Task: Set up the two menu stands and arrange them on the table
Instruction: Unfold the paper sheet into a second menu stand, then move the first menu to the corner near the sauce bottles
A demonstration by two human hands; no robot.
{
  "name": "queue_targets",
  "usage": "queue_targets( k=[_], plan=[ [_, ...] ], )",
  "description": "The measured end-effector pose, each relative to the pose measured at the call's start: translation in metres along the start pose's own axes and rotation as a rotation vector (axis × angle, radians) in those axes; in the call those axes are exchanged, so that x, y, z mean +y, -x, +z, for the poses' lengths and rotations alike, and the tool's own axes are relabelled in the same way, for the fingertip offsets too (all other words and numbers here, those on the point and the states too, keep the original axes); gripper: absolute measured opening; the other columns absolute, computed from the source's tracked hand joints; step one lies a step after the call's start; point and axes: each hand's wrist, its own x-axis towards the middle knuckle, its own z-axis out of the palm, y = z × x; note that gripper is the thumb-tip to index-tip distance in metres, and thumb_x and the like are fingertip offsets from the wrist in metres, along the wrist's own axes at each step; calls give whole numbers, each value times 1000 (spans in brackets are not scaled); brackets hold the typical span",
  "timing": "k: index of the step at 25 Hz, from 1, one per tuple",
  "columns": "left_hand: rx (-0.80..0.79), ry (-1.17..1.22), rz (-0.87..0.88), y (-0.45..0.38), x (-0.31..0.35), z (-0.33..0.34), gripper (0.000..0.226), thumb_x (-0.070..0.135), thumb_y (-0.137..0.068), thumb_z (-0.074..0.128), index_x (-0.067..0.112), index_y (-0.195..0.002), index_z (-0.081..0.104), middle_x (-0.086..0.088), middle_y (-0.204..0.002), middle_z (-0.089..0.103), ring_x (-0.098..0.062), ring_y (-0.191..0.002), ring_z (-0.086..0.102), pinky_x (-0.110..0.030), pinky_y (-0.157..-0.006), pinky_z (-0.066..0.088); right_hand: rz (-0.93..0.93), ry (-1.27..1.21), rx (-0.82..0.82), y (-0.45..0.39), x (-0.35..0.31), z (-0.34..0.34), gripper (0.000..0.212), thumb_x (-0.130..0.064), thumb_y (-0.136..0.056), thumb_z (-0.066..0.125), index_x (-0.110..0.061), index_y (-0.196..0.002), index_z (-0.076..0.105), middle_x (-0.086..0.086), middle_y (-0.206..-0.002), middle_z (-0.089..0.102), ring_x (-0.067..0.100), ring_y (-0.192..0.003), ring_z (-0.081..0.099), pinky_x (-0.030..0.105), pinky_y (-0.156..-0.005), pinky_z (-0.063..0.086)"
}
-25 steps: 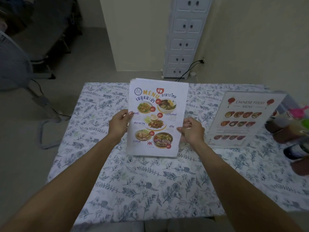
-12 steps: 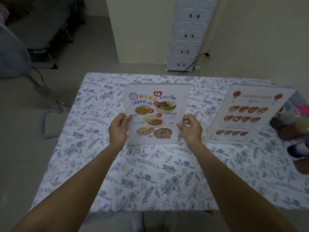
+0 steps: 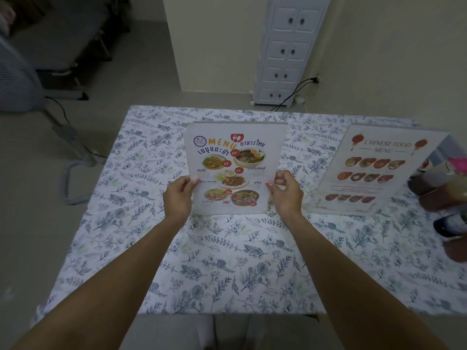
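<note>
Head view: Thai menu stand (image 3: 236, 168) sits upright mid-surface (image 3: 227, 269), left hand (image 3: 178, 198) & right hand (image 3: 286, 195) fingers clamped on its side edges; Chinese menu stand (image 3: 374, 168) stands near, to the right. Risk, imo: letting go unevenly could tip it backward, or a nudge rightward could knock the 2nd stand into the bottles (image 3: 434, 183) behind it.

A: Is the Thai menu (image 3: 235, 168) still being held up in the air?

B: No, it is now standing upright, its bottom edge touching the table (image 3: 227, 261), farther off than a second ago.

A: And the hands?

B: The left hand (image 3: 177, 198) and right hand (image 3: 286, 194) are gripping lower on its side edges.
</note>
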Motion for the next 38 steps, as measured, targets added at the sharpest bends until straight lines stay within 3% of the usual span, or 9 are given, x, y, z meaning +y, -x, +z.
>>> queue_targets(
  k=[5, 8, 11, 19, 22, 26, 32, 35, 38],
  plan=[
    [-77, -48, -116, 9, -4, 5, 29, 38, -96, 55, 13, -103, 65, 3, -96, 70, -18, -88, 62, -25, -67, 45, 99, -89, -19, 4, 7, 0, 15, -14, -88, 68, -10, -102, 63, -2, -90, 65, 20, -88, 66, 37, -78, 59],
    [-1, -74, -191, 22, -4, 16, 53, 35, -94, 59, 2, -134, 47, -15, -135, 52, -31, -123, 52, -39, -96, 45, 93, -84, 30, 11, 12, -5, 26, -20, -90, 66, -8, -113, 61, 4, -105, 67, 14, -93, 63, 18, -76, 51],
    [171, -127, -106, 48, 0, 31, 40, 28, -92, 62, -2, -117, 52, -21, -121, 52, -36, -115, 52, -48, -96, 47, 99, -59, 71, 20, 13, -21, 25, -31, -94, 59, -13, -111, 62, 0, -106, 68, 10, -94, 61, 7, -67, 41],
    [-282, 14, 206, 107, 38, 116, 23, 29, -97, 57, 11, -110, 63, 2, -106, 64, -14, -101, 61, -25, -85, 51, 74, -91, 250, 32, 36, -114, 35, -47, -94, 52, -15, -99, 66, -6, -95, 68, 9, -91, 61, 12, -67, 41],
    [-343, 34, 217, 122, 57, 157, 25, 32, -97, 55, 16, -115, 62, 4, -107, 64, -11, -102, 61, -24, -88, 50, 76, -78, 353, 21, 52, -169, 37, -49, -94, 51, -15, -95, 66, -9, -78, 62, 9, -77, 58, 19, -64, 41],
    [-309, 66, 175, 125, 79, 217, 29, 33, -97, 55, 15, -120, 60, 2, -115, 63, -12, -109, 58, -16, -88, 45, 66, -104, 441, -14, 78, -227, 34, -49, -94, 51, -17, -87, 62, -13, -71, 57, -1, -65, 53, 4, -52, 40],
    [-125, 195, 31, 115, 87, 300, 44, 39, -95, 56, 15, -131, 53, -2, -135, 59, -16, -125, 55, -35, -104, 47, 62, -155, 351, -84, 116, -270, 27, -45, -94, 54, -20, -102, 58, -17, -88, 60, -9, -80, 56, 3, -61, 44],
    [-100, 240, 49, 110, 76, 314, 24, 38, -95, 55, 22, -113, 59, 3, -118, 67, -11, -110, 64, -36, -97, 54, 46, -199, 212, -106, 130, -268, 26, -42, -94, 55, -20, -109, 57, -14, -94, 61, -9, -84, 57, -3, -60, 43],
    [-106, 288, 47, 103, 64, 320, 19, 36, -96, 56, 17, -97, 62, 6, -100, 71, -8, -94, 69, -36, -89, 57, 71, -260, 113, -118, 143, -263, 23, -39, -96, 53, -19, -104, 62, -11, -89, 67, -5, -76, 62, 5, -60, 51]
  ],
)
